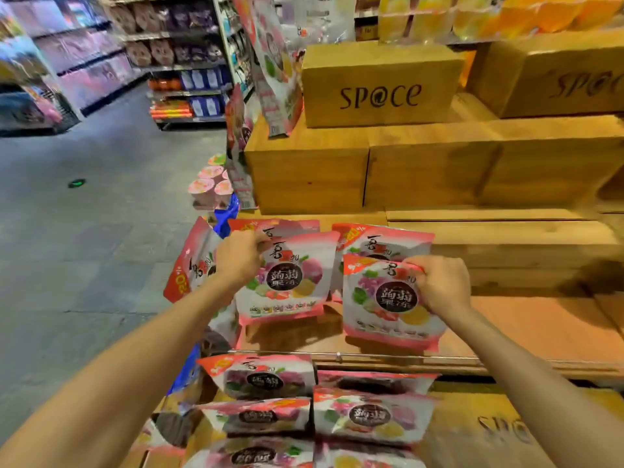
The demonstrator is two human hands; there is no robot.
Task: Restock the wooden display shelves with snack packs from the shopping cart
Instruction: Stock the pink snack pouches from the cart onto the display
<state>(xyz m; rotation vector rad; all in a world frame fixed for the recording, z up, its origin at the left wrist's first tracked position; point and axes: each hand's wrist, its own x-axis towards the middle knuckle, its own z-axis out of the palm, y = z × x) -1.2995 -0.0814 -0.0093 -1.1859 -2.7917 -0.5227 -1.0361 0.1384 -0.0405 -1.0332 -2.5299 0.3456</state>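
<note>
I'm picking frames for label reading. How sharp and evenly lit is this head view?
Head view: the packs gripped by the left hand and right hand are sharp enough to show their print; the aisle shelves at far left are smeared with blur; wide-angle distortion bends the wooden shelf edges; lighting is warm, with soft shadows under the packs.

Wooden box (381, 86) on the upper tier — face stamped "SP@CE"; the same mark shows blurred on the neighbouring box (557, 79) and partly on a lower crate (499, 430). Snack packs (287, 275) carry a dark round label reading "蒟蒻果冻", with "20" printed beside the brand characters at the top and on the corner flash.
</note>
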